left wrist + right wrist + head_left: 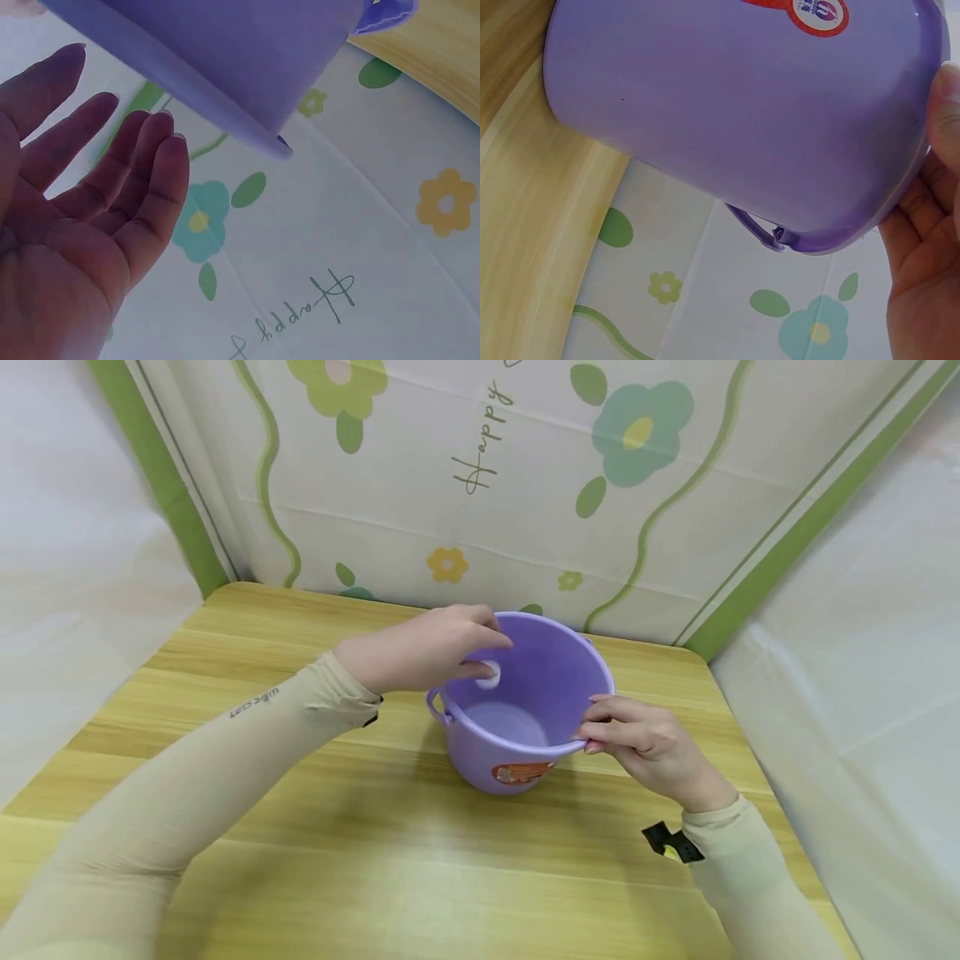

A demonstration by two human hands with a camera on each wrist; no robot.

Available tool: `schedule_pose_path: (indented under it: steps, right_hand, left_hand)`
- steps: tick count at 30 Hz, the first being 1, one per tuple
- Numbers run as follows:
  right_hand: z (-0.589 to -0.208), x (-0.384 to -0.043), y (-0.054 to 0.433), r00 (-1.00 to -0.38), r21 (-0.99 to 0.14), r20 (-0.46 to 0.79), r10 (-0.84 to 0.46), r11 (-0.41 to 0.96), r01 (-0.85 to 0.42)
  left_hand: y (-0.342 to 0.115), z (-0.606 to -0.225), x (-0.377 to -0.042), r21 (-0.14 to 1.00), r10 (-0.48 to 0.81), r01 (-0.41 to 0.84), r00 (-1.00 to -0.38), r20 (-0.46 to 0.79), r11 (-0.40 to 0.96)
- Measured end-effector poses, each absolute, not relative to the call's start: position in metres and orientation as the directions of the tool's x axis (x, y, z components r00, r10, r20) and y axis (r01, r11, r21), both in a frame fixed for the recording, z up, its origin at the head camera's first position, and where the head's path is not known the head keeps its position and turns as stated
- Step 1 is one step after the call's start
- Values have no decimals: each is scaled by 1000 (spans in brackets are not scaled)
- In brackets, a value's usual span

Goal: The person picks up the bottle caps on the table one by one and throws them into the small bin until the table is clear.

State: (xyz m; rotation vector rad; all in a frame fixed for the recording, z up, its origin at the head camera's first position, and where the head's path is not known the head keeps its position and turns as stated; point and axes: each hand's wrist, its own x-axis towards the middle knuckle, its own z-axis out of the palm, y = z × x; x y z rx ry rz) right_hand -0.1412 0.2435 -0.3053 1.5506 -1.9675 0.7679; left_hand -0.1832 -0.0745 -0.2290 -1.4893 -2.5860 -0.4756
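A purple bucket (pixel 480 743) with an orange-red label stands upright on the table. My right hand (pixel 645 747) grips its rim at the right; in the right wrist view the thumb (pixel 946 112) lies against the outer wall. Over the left part of the opening is my left hand (pixel 442 647), fingers loosely bent. A small rounded white thing (pixel 489 675) shows beside its thumb, against the bucket's inside. The left wrist view shows the left hand (pixel 97 202) spread beside the rim, with nothing seen between its fingers.
The wooden table (pixel 315 877) extends all round the bucket. A floral cloth (pixel 525 527) hangs close behind it, and pale sheets (pixel 870 693) flank both sides. The bucket's loop (pixel 437 706) sticks out at its left.
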Motion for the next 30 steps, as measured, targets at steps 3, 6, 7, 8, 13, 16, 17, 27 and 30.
schedule_pose_path:
  steps: [3,6,7,8,13,16,17,27,30]
  right_hand:
    - [-305,-142,242,-211,-108,699,-684,190,-976]
    - [-305,-142,242,-216,-111,696,-685,195,-975]
    - [-305,-142,242,-219,-113,696,-684,197,-974]
    - [-305,-142,242,-224,-117,695,-683,200,-973]
    - [-306,-142,243,-246,-129,688,-683,219,-967]
    - [-307,-142,244,-255,-131,686,-681,229,-965]
    - [-307,-142,244,-257,-131,686,-680,232,-964]
    - [-307,-142,243,-256,-134,690,-677,228,-964]
    - [-308,-142,243,-257,-137,691,-676,226,-964]
  left_hand:
    - [-78,-231,-183,205,813,862,-506,288,464]
    - [-89,-233,-183,211,781,859,-512,357,467]
    - [-93,-233,-182,216,767,856,-517,379,470]
    - [-99,-234,-182,226,752,850,-526,397,476]
    - [-130,-248,-185,281,684,800,-599,417,530]
    - [-150,-260,-186,328,646,733,-680,345,596]
    - [-156,-265,-187,340,637,710,-704,315,617]
    - [-201,-310,-197,420,573,565,-811,122,710]
    - [-207,-323,-200,429,554,530,-828,79,731]
